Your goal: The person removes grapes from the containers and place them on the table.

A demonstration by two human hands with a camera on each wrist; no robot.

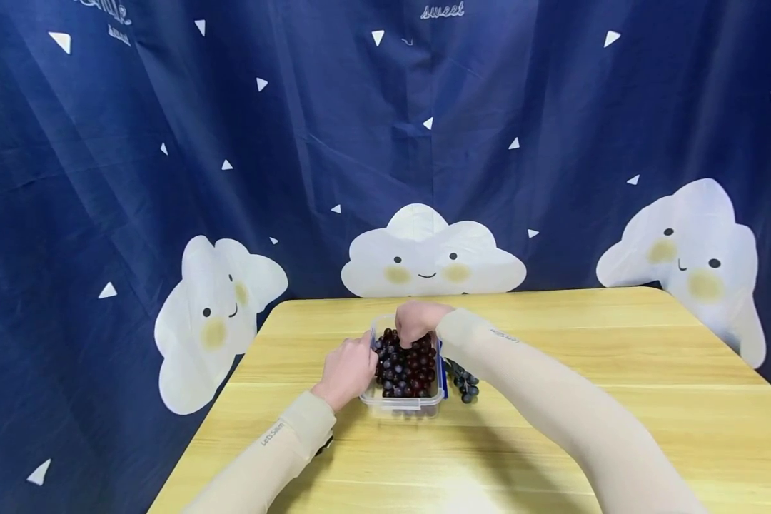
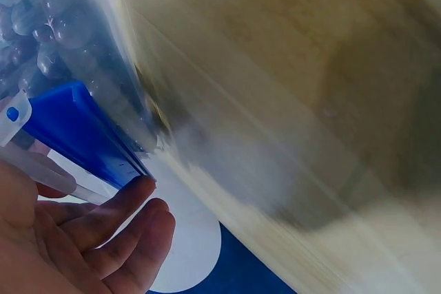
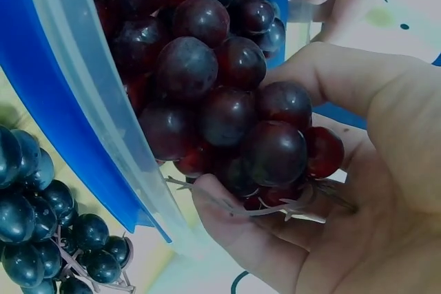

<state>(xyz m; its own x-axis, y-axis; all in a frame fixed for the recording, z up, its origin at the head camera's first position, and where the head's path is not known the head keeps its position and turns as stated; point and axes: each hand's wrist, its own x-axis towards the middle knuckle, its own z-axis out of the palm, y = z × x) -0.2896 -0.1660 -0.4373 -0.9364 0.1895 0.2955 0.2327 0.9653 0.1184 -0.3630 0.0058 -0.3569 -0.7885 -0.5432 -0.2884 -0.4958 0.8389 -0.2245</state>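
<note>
A clear plastic container (image 1: 392, 403) with blue side flaps stands on the table, filled with dark and reddish grapes (image 1: 417, 378). My left hand (image 1: 349, 370) grips its left rim, and in the left wrist view the fingertips lie by a blue flap (image 2: 86, 132). Reaching in from above at the far end, my right hand (image 1: 420, 320) holds a bunch of red grapes (image 3: 227, 115). The right wrist view shows its fingers curled round the bunch, close to the thin brown stem (image 3: 275, 206). Part of the bunch is hidden behind the fingers.
Just right of the container, a bunch of black grapes (image 1: 465, 385) lies on the wooden table (image 1: 552, 335), partly covered by the right sleeve in the head view. A dark blue curtain (image 1: 334, 107) with white clouds hangs behind the table.
</note>
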